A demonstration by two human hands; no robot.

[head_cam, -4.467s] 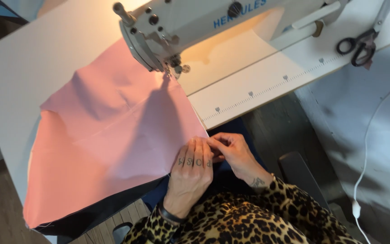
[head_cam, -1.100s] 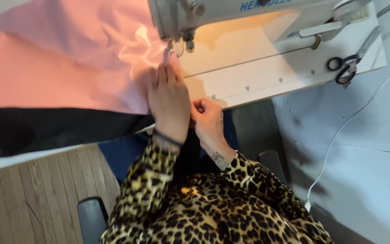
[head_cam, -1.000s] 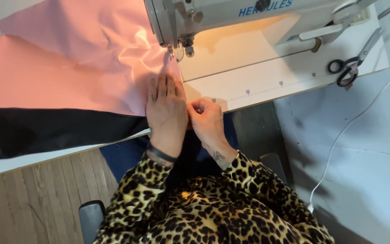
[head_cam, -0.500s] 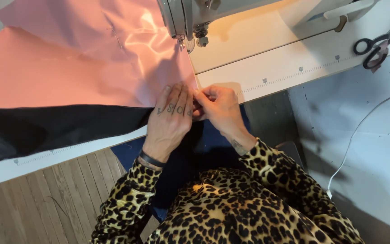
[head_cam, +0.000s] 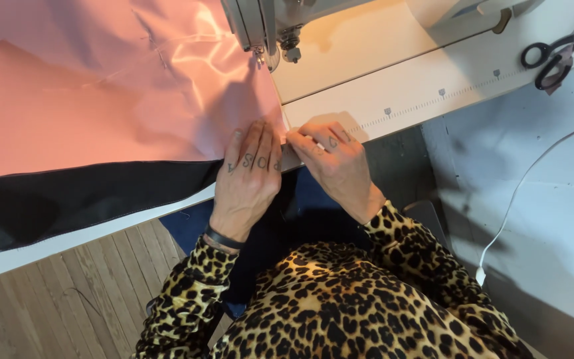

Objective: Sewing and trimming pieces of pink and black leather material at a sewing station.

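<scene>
The pink fabric (head_cam: 101,100), smooth and shiny with soft folds, is spread on the white table (head_cam: 393,100) under the sewing machine (head_cam: 260,26). Its near edge is pressed flat by the left hand (head_cam: 247,176) and pinched by the right hand (head_cam: 333,156). Black fabric (head_cam: 68,203) lies beneath; black scissors (head_cam: 549,56) lie well apart.
</scene>
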